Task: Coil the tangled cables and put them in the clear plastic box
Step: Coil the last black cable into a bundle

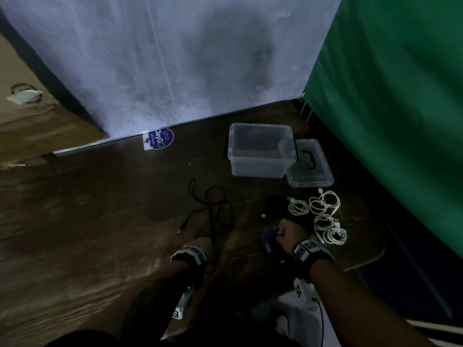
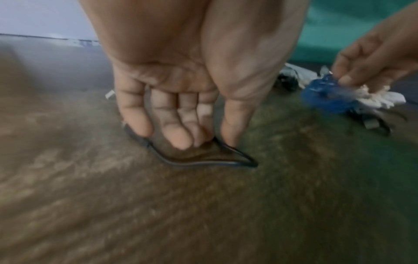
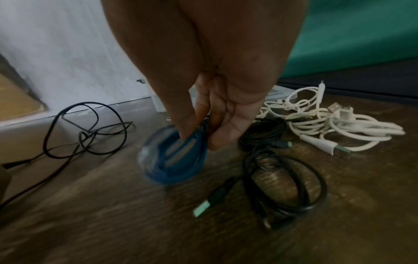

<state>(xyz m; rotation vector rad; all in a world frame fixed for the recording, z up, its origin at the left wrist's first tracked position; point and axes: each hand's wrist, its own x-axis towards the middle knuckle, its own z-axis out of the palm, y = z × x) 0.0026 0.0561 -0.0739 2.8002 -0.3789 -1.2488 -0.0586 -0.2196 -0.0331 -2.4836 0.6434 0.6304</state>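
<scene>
Pinching a thin black cable (image 2: 199, 161) against the brown wooden tabletop (image 1: 100, 221), the left hand (image 2: 181, 85) is reaching down with thumb and fingertips closing on a bent loop of it. That loose black cable is trailing away in tangled loops across the table toward the white sheet backdrop (image 1: 175, 58). The right hand (image 3: 214, 100) is gripping a small coil of blue cable (image 3: 174, 160), thumb and fingers curled around its top, holding it just above the wood. A coiled black cable with a pale green plug (image 3: 287, 189) is lying just beside it, and a heap of white cables (image 1: 323, 216) is lying farther right. The open clear plastic box (image 1: 260, 151) is sitting beyond the cables, holding nothing visible, with its clear lid with a black handle (image 1: 310, 164) touching its right side.
</scene>
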